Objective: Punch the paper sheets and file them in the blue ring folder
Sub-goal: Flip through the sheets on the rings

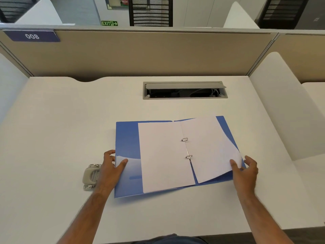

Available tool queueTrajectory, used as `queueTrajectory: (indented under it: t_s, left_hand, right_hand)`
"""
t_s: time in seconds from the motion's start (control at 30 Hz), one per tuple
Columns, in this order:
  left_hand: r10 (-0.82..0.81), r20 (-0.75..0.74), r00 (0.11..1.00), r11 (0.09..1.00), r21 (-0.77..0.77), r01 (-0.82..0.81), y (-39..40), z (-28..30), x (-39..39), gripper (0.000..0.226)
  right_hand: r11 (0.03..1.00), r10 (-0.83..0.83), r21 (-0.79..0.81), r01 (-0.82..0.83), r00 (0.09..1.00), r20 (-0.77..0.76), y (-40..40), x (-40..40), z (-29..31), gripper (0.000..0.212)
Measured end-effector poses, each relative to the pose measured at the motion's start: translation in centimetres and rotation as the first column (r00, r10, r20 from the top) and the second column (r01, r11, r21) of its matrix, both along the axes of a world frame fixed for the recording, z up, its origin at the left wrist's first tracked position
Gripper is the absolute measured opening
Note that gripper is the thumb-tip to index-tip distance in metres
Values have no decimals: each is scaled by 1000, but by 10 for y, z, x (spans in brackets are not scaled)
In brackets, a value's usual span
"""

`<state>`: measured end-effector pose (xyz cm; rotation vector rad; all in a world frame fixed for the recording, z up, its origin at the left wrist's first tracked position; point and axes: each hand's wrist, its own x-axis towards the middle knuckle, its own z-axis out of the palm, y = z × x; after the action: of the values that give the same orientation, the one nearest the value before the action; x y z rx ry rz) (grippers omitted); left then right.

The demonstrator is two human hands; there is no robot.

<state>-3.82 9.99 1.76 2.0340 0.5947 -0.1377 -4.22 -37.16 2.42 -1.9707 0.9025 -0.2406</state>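
The blue folder (127, 143) lay open on the white desk (61, 120), just in front of the person, with paper sheets on both sides of its two metal rings (186, 148). A stack of sheets (163, 155) rested flat on the left half, and another sheet (207, 147) sat on the right half, its outer edge curling upward. The filing step looked close to done: the sheets seemed already threaded on the rings, though the punched holes themselves were too small to make out.

The left hand (112, 164) held the left edge of the cover, thumb on top and fingers curled round the rim. The right hand (245, 169) pinched the lifted corner of the right sheet, thumb on the paper and the other fingers spread behind it.

The next move likely called for laying that sheet flat, checking that the rings were shut, and then swinging one cover over to close the folder. The curled sheet could crease or tear at its holes if the cover came down on it crookedly.

The hole punch (91, 176) lay on the desk just beside the left wrist, near enough to be knocked. A cable hatch (184, 89) stood open farther back, well apart from the folder, before a beige partition (140, 53).
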Motion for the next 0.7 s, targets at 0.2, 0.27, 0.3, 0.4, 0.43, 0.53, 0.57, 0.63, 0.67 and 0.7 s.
queueTrajectory:
  t_s: [0.2,0.27,0.3,0.4,0.43,0.53,0.57,0.63,0.67,0.7]
  left_hand:
    - [-4,-6,1000,1000,9,4,1,-1,0,53]
    - [-6,-6,1000,1000,18,6,1,-2,0,54]
    - [-6,-5,1000,1000,20,6,1,-2,0,54]
    - [-5,-2,1000,1000,24,5,1,-3,0,54]
    - [-5,-2,1000,1000,24,5,1,-3,0,54]
    - [-4,-5,1000,1000,24,5,0,-3,0,54]
    - [-5,-4,1000,1000,25,5,0,-3,0,54]
    - [-4,-1,1000,1000,27,4,0,-2,0,53]
    - [-5,-1,1000,1000,27,5,0,-3,0,53]
    - [-5,-1,1000,1000,27,5,0,-3,0,53]
  right_hand:
    - [999,-54,11,54,998,40,-7,-4,-2,36]
    - [1000,-26,-12,27,999,45,-5,-6,-3,30]
    - [1000,-11,-28,12,999,50,-3,-7,-2,26]
    - [996,21,-88,-16,998,54,1,-9,-2,13]
    - [994,30,-104,-24,998,53,1,-10,-3,8]
    - [987,56,-153,-49,998,42,4,-11,-3,4]
    - [981,64,-184,-56,997,35,6,-12,-3,5]
    - [953,77,-294,-74,997,-2,11,-11,-1,6]
    - [932,84,-351,-87,996,-23,14,-11,0,8]
    - [915,96,-390,-102,995,-35,18,-10,2,9]
